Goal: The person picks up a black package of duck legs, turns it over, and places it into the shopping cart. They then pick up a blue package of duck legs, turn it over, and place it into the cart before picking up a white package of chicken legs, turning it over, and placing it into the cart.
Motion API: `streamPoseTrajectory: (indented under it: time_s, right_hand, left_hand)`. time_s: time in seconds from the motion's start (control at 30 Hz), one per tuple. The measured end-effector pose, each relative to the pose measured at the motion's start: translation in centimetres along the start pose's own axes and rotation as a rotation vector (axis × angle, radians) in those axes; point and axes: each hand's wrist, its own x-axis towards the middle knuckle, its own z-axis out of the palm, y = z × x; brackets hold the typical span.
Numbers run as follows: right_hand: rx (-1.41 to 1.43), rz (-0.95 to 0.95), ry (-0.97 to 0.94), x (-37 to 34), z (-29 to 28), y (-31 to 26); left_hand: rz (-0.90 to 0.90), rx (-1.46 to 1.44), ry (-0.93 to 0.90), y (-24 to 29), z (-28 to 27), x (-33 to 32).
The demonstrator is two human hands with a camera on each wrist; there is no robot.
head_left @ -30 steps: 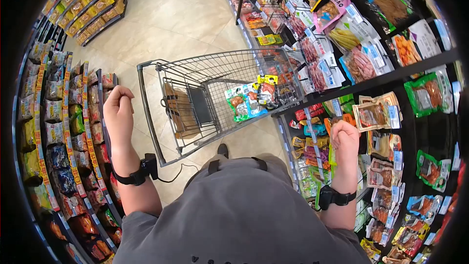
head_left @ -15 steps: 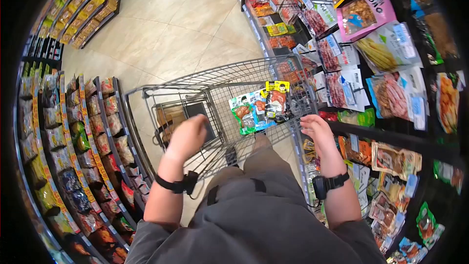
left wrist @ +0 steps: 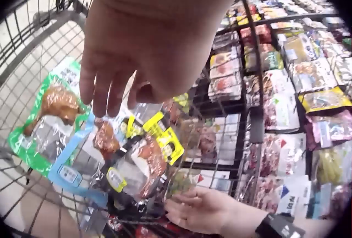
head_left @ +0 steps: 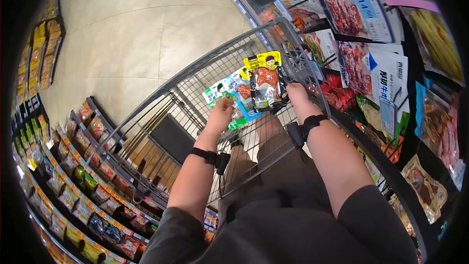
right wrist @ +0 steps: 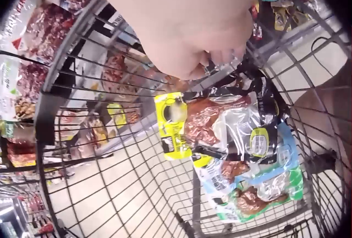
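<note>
Three vacuum packs of cooked meat lie overlapping in a wire shopping cart (head_left: 185,76). One is a black pack with a yellow top (head_left: 266,80), partly covering a light-blue pack (left wrist: 74,161); beside them is a green-edged pack (left wrist: 52,111). My left hand (head_left: 221,113) reaches over the green-edged pack, fingers hanging loosely and holding nothing. At the black pack's side is my right hand (head_left: 299,99), also inside the cart. Its fingers (left wrist: 179,208) are extended close to that pack's edge in the left wrist view, with nothing gripped.
Shelves of hanging meat packs (head_left: 359,68) stand close along the cart's right side. On the left are racks of bagged snacks (head_left: 93,190). Tiled floor (head_left: 132,34) stretches ahead. A brown carton (head_left: 141,154) shows through the cart's wires by the child-seat flap (head_left: 172,139).
Both hands have moved in over the cart, the left from outside its handle end, the right from beside the shelf. The head view has come closer to the packs, which still lie together.
</note>
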Motion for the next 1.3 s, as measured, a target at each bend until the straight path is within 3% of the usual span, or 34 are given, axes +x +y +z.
streamPoseTrajectory:
  time_s: [0.03, 0.07, 0.13, 0.17, 0.23, 0.27, 0.3, 0.4, 0.5, 0.6, 0.67, 0.73, 0.87, 0.93, 1.07, 1.13, 1.17, 1.3]
  right_hand:
    - [-0.016, 0.054, -0.145, -0.9, -0.9, -2.1]
    - [-0.025, 0.071, -0.15, -1.5, -0.7, -2.7]
    - [0.064, 0.089, -0.123, -1.8, -0.4, -4.0]
    - [0.083, 0.113, -0.18, -2.5, -1.0, -5.6]
    - [0.097, 0.13, -0.239, -2.9, -1.7, -7.4]
    - [0.118, 0.14, -0.303, -2.9, -1.7, -7.7]
    - [0.109, 0.126, -0.278, -0.8, 0.0, -4.8]
    - [0.147, 0.066, -0.228, -0.8, 0.4, -5.4]
    - [0.224, 0.151, -0.294, -1.2, 0.1, -5.7]
    - [0.305, 0.131, -0.395, -2.1, 0.0, -5.5]
    - [0.337, 0.127, -0.421, -4.7, -0.9, -7.5]
    - [0.502, 0.209, -0.548, -6.6, -1.7, -8.6]
    - [0.63, 0.251, -0.858, -12.4, -3.1, -11.8]
    - [0.609, 0.248, -0.897, -17.9, -4.1, -15.5]
    - [0.679, 0.125, -0.912, -27.1, -4.0, -18.5]
    - [0.627, -0.108, -0.993, -32.4, -4.9, -20.5]
    - [0.607, -0.122, -1.007, -34.9, -5.2, -21.1]
    - [0.552, -0.493, -1.04, -43.9, -6.2, -23.4]
  left_hand:
    - [-0.008, 0.14, 0.003, -0.5, 0.9, 1.0]
    - [-0.025, 0.137, -0.007, -0.5, 1.8, 1.6]
    - [-0.074, 0.015, 0.018, 0.2, 4.0, 3.1]
    - [0.004, -0.049, 0.041, -0.5, 5.1, 4.0]
    - [-0.007, -0.197, 0.051, -1.0, 7.0, 5.7]
    - [-0.014, -0.34, 0.071, -1.3, 7.5, 6.1]
    - [-0.017, -0.347, 0.071, -1.2, 7.7, 6.4]
    - [-0.17, -0.387, -0.019, 0.2, 7.9, 6.7]
    - [-0.165, -0.547, -0.111, 0.8, 8.0, 6.0]
    - [-0.096, -0.679, -0.066, 1.7, 6.8, 4.4]
    - [-0.05, -0.614, -0.058, 4.5, 4.7, 1.6]
    - [-0.028, -0.483, -0.105, 4.1, 2.7, -0.2]
    - [0.066, -0.596, -0.086, 4.9, -1.2, -6.4]
    - [0.139, -0.59, -0.081, 7.4, -3.5, -10.9]
    - [0.257, -0.549, -0.129, 8.7, -7.6, -19.6]
    - [0.289, -0.64, -0.066, 9.8, -9.6, -24.5]
    - [0.302, -0.697, -0.033, 10.8, -10.5, -27.2]
    - [0.358, -0.729, 0.049, 12.3, -13.3, -36.2]
